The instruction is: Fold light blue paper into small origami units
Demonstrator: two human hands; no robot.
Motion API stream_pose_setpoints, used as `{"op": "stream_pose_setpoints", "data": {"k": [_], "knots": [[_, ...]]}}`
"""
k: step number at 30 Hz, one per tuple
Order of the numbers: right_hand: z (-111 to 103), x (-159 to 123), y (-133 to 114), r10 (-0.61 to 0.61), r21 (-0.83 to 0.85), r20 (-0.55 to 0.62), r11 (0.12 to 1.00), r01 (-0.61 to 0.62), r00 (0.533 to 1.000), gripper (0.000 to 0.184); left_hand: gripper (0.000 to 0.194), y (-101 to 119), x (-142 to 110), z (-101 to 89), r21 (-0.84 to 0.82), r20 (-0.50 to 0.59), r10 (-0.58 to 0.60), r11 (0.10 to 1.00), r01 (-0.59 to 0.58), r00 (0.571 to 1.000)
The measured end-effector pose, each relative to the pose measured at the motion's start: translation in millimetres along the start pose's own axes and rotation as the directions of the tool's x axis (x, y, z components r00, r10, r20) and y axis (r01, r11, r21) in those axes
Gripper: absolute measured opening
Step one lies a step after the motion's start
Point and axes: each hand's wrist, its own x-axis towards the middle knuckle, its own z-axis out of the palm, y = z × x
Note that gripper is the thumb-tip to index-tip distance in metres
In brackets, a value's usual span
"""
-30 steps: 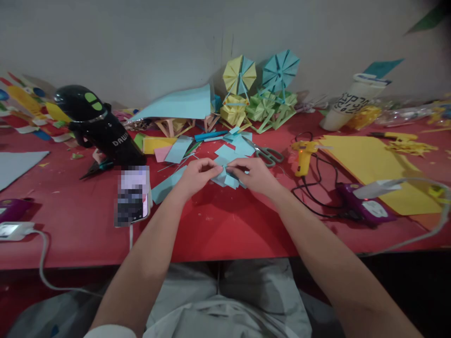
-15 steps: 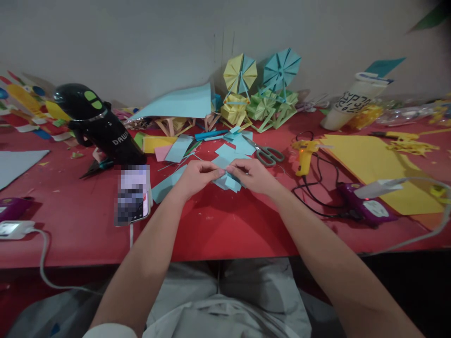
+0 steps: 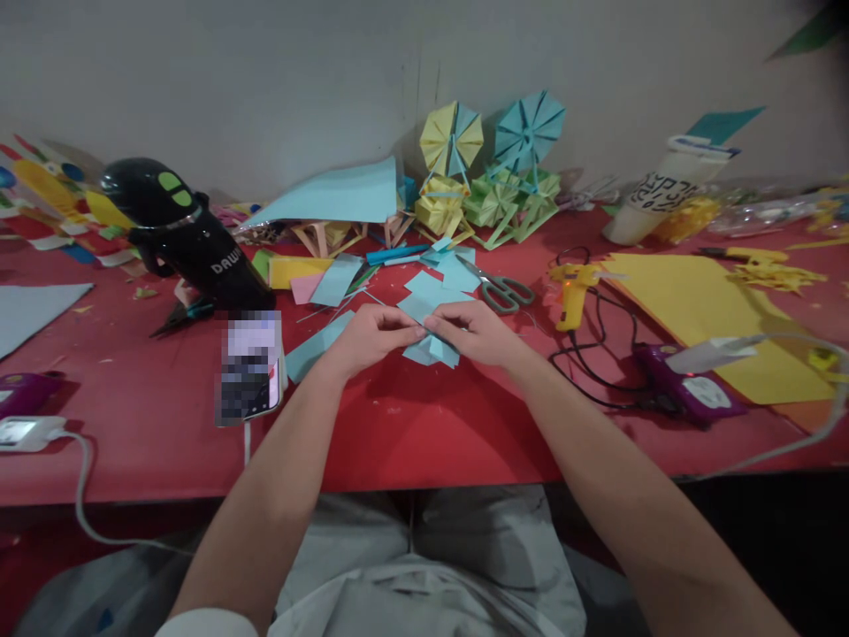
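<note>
Both hands meet over the red table (image 3: 424, 433), pinching a small folded piece of light blue paper (image 3: 432, 351). My left hand (image 3: 379, 336) is closed, thumb and forefinger on the paper's left side. On the other side my right hand (image 3: 474, 329) grips it with thumb and fingers, partly hiding it. Its flaps stick out below the fingertips. Just beyond the hands lie loose light blue paper squares (image 3: 424, 294). Grey-handled scissors (image 3: 508, 292) rest behind my right hand. Another blue sheet (image 3: 318, 347) lies beside my left hand.
A phone (image 3: 250, 367) and a black bottle (image 3: 199, 239) are on the left. To the right stand a yellow glue gun (image 3: 571, 296) with its cable, a purple power bank (image 3: 693, 385) and yellow paper sheets (image 3: 716, 318). Folded paper models (image 3: 504, 195) line the wall.
Both hands still pinch the blue paper. The fingertips have shifted slightly, and the folded piece has turned and dropped a little toward me.
</note>
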Motion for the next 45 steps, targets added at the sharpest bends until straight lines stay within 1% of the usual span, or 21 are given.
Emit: {"op": "stream_pose_setpoints", "data": {"k": [6, 12, 16, 19, 22, 25, 27, 29, 33, 37, 40, 42, 45], "knots": [[1.6, 1.0, 0.0, 0.041, 0.052, 0.039, 0.998, -0.043, 0.998, 0.036, 0.028, -0.5, 0.3, 0.7, 0.021, 0.007, -0.013, 1.0, 0.013, 1.0], [0.8, 0.8, 1.5, 0.055, 0.025, 0.011, 0.998, -0.056, 0.998, 0.036, 0.026, 2.5, -1.1, -2.8, 0.03, 0.036, -0.063, 0.998, 0.062, 0.997], [-1.0, 0.1, 0.5, 0.045, 0.027, 0.036, 0.999, -0.046, 0.998, 0.033, 0.028, -0.1, -0.8, -3.5, 0.078, 0.045, -0.03, 0.997, 0.026, 0.999], [-2.3, 0.6, 1.2, 0.033, 0.001, 0.015, 0.999, -0.033, 0.999, 0.035, 0.031, -2.9, 0.7, -2.0, 0.103, 0.003, -0.001, 0.995, 0.0, 1.0], [-3.0, 2.5, 4.2, 0.023, -0.059, -0.072, 0.998, -0.027, 0.997, 0.04, 0.033, -3.2, 2.2, 0.3, 0.029, -0.053, 0.032, 0.999, -0.031, 0.998], [-2.9, 5.0, 7.3, 0.031, -0.07, -0.18, 0.997, -0.044, 0.983, 0.041, 0.033, -1.9, 2.9, 2.5, -0.07, -0.108, 0.095, 0.992, -0.103, 0.99], [-2.3, 6.4, 8.3, 0.039, -0.054, -0.239, 0.997, -0.053, 0.97, 0.041, 0.032, -1.3, 3.0, 3.9, -0.077, -0.141, 0.144, 0.985, -0.156, 0.979], [-1.3, 7.2, 8.2, 0.042, -0.044, -0.277, 0.997, -0.056, 0.96, 0.044, 0.029, -1.1, 3.0, 5.3, -0.047, -0.179, 0.177, 0.981, -0.188, 0.968], [1.0, 7.9, 6.4, 0.035, -0.044, -0.305, 0.998, -0.05, 0.952, 0.048, 0.023, -1.0, 3.2, 7.3, 0.024, -0.252, 0.198, 0.98, -0.199, 0.947], [2.6, 8.0, 5.8, 0.027, -0.049, -0.306, 0.998, -0.044, 0.952, 0.049, 0.015, -2.3, 4.9, 7.6, 0.068, -0.292, 0.204, 0.979, -0.192, 0.934], [4.3, 7.8, 7.1, 0.031, -0.04, -0.285, 0.998, -0.044, 0.958, 0.047, 0.011, -4.9, 6.7, 7.1, 0.077, -0.307, 0.202, 0.979, -0.188, 0.93], [5.9, 7.7, 8.0, 0.04, -0.003, -0.286, 0.999, -0.042, 0.957, 0.044, 0.009, -6.7, 7.8, 6.5, 0.08, -0.324, 0.197, 0.98, -0.181, 0.925], [7.5, 7.4, 7.7, 0.033, 0.059, -0.361, 0.998, -0.012, 0.932, 0.036, 0.008, -8.5, 9.1, 5.0, 0.099, -0.378, 0.199, 0.98, -0.174, 0.904]]}}
